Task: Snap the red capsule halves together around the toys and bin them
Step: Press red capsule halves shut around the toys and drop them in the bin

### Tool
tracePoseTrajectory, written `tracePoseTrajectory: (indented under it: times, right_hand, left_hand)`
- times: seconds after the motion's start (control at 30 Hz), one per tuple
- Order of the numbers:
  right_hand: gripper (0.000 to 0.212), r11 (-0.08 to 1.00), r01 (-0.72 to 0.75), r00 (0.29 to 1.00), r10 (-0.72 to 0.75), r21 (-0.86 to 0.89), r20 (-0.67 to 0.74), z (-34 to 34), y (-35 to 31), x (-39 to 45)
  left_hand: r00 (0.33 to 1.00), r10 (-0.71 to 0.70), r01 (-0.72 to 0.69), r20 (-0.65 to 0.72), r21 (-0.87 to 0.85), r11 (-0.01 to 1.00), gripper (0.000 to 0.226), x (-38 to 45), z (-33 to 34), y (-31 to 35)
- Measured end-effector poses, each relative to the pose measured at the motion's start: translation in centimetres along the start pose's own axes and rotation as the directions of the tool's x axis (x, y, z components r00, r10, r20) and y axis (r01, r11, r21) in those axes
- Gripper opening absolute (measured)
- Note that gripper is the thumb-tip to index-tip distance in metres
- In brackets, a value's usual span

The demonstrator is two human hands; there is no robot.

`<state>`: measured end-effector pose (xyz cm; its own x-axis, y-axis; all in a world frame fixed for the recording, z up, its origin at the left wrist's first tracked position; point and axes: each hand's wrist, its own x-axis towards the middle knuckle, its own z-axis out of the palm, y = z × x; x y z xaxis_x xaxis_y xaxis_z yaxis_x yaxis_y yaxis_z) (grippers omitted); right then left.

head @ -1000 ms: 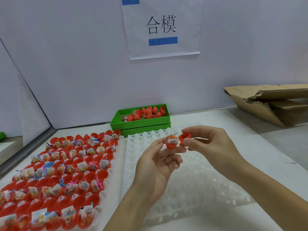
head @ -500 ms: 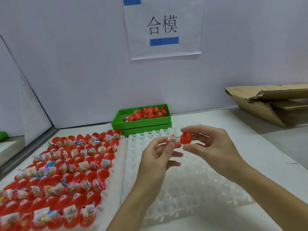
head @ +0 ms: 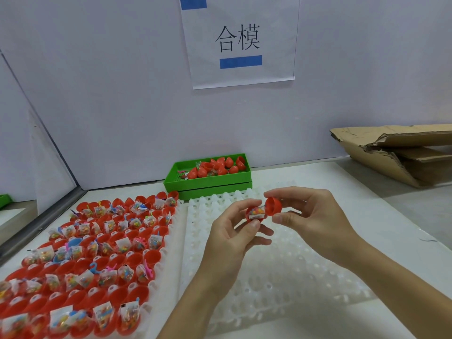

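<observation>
Left hand (head: 232, 237) is pinching the filled capsule half (head: 255, 214) between thumb and fingertips; right hand (head: 310, 216) is pinching the empty cap half (head: 272, 206) just beside it, rims nearly meeting, above the white tray (head: 281, 277).

Handling: the halves are looking light, rigid, glossy and likely slippery; hold is best taken on the domed outsides, leaving the rims free.

Materials: thin red moulded plastic, egg-shaped; the toy packet inside is looking like crinkly clear film over coloured bits.

Stock: open filled halves (head: 80, 260) are sitting in rows at left; closed capsules are lying in the green bin (head: 208, 183) by the wall.
</observation>
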<state>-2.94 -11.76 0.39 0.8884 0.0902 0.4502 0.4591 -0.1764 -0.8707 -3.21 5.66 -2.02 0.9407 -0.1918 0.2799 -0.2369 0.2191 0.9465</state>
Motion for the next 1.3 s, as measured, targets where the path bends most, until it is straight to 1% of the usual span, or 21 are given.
tracePoseTrajectory:
  times: [0.1,0.27,0.43,0.57,0.67,0.77,0.87,0.93,1.13,1.3]
  right_hand:
    - [0.044,0.999,0.022,1.0,-0.021,-0.028,0.019,-0.1,0.1,0.0]
    - [0.045,0.997,0.048,0.997,-0.044,-0.063,0.069,-0.3,0.2,0.0]
    - [0.046,0.997,0.042,0.998,-0.039,-0.068,0.042,-0.2,0.1,0.0]
    - [0.04,0.995,0.052,0.998,-0.05,-0.087,0.026,-0.1,0.0,0.0]
    - [0.037,0.995,0.053,0.999,-0.052,-0.085,0.012,-0.1,0.0,0.0]
    - [0.036,0.996,0.054,0.999,-0.053,-0.076,0.005,0.0,0.1,0.0]
    - [0.036,0.995,0.065,0.998,-0.064,-0.081,0.022,0.0,0.2,-0.1]
    - [0.036,0.993,0.078,0.996,-0.075,-0.086,0.04,0.0,0.4,-0.2]
    - [0.04,0.992,0.096,0.994,-0.091,-0.079,0.06,0.1,0.6,-0.2]
    - [0.041,0.992,0.116,0.99,-0.113,-0.043,0.079,0.2,0.8,-0.3]
  left_hand:
    - [0.999,0.029,-0.029,-0.022,0.015,0.999,0.025,0.0,0.0,0.0]
    - [0.997,0.072,-0.07,-0.013,0.098,0.993,0.022,-0.1,0.0,0.2]
    - [0.995,0.098,-0.094,-0.015,0.158,0.983,0.024,-0.3,0.2,0.4]
    - [0.992,0.13,-0.128,0.002,0.193,0.973,0.013,-0.4,0.2,0.4]
    - [0.992,0.127,-0.124,-0.003,0.167,0.978,0.006,-0.4,0.2,0.5]
    - [0.995,0.081,-0.073,-0.059,0.116,0.991,0.02,-0.3,0.5,0.6]
    - [0.994,0.056,-0.045,-0.094,0.112,0.993,0.022,-0.2,0.5,0.6]
    - [0.994,0.038,-0.026,-0.099,0.113,0.993,0.028,-0.2,0.3,0.6]
    - [0.993,-0.004,0.011,-0.115,0.063,0.998,0.034,-0.1,0.2,1.0]
    - [0.996,-0.006,0.012,-0.091,0.064,0.998,0.037,-0.1,0.2,1.0]
